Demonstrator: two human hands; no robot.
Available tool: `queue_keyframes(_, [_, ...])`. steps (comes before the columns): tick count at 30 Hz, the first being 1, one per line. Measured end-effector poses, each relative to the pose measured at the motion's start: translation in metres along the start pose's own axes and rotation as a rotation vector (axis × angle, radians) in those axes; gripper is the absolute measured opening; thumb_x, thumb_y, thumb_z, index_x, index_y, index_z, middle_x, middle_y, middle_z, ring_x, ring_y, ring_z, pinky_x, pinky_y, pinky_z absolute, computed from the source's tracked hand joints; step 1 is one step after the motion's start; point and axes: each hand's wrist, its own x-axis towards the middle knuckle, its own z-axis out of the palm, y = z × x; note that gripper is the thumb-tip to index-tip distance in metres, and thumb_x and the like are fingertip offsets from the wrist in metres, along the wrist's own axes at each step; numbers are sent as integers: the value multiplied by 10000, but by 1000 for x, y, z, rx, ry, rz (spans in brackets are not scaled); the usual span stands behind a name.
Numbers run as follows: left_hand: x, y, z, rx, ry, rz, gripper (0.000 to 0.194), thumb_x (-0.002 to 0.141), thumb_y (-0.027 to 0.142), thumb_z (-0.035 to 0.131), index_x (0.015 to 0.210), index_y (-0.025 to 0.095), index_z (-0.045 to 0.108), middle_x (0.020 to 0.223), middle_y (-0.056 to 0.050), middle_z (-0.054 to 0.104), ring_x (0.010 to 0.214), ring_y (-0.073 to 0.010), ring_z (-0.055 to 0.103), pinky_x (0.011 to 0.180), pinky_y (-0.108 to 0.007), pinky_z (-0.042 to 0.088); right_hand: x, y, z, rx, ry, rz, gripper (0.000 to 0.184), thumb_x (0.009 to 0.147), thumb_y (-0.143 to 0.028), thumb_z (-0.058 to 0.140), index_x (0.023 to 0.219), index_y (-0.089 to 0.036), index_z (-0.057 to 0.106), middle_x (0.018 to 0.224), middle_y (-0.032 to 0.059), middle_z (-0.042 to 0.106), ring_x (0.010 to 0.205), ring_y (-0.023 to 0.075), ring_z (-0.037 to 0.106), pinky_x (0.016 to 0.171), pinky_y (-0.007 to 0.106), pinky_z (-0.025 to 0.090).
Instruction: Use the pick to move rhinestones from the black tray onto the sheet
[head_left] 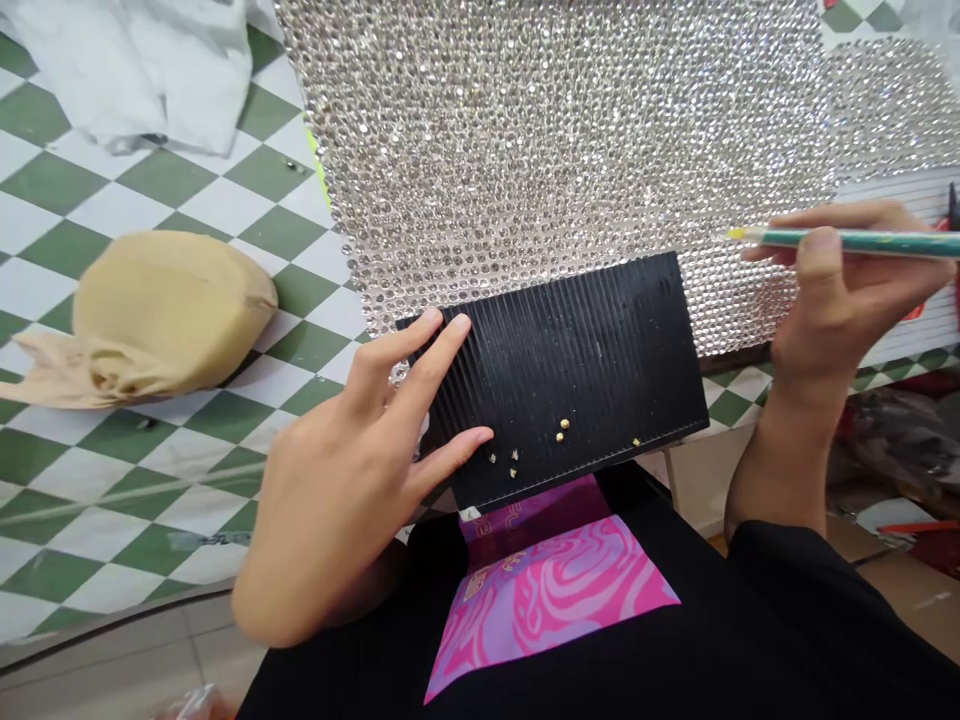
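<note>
My right hand [847, 270] is closed around a teal pencil [862, 240]. Its yellow tip points left, above a sheet of clear, glittering rhinestones [570, 130]. My left hand [367, 450] rests with fingers spread on the left end of a black ridged tray [600, 350]. Index and middle fingertips lie near the tray's far edge, and the thumb lies on its surface. Close to the thumb are several tiny stones [514, 457]. Two small gold beads [562, 430] sit farther right, and a gold bit [636, 441] is near the front edge.
A knotted beige cloth bundle [172, 310] lies on the green-and-white checked tablecloth [300, 235], left of the tray. Behind it is a white cloth [142, 70]. A pink and purple swirl-patterned sheet [555, 590] hangs below the tray, over dark clothing. Lined paper [900, 190] is at the right.
</note>
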Motion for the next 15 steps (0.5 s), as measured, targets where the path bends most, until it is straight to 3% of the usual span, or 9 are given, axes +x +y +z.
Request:
queue_keyframes(3, [0, -1, 1, 1, 5, 12, 673, 1021, 422, 422, 1596, 313, 89, 1590, -102, 397, 1199, -295, 649, 761, -374, 545, -2, 5, 0, 3, -31, 9, 16, 887, -151, 669, 877, -147, 681, 821, 28, 691, 702, 108, 680, 641, 251, 629])
queue_keyframes(10, [-1, -5, 10, -3, 143, 58, 655, 1000, 439, 477, 1577, 240, 240, 1525, -151, 481, 1074, -321, 705, 649, -381, 529, -2, 9, -2, -66, -32, 73, 78, 886, -214, 690, 868, -140, 675, 810, 39, 694, 629, 99, 666, 572, 223, 586])
queue_keyframes(15, [1, -3, 8, -10, 142, 57, 648, 1000, 412, 485, 1576, 219, 259, 1519, -155, 492, 1040, -305, 716, 653, -374, 523, -2, -1, 1, -18, -10, -10, 40, 888, -173, 666, 870, -154, 696, 798, 30, 684, 625, 111, 658, 546, 254, 554])
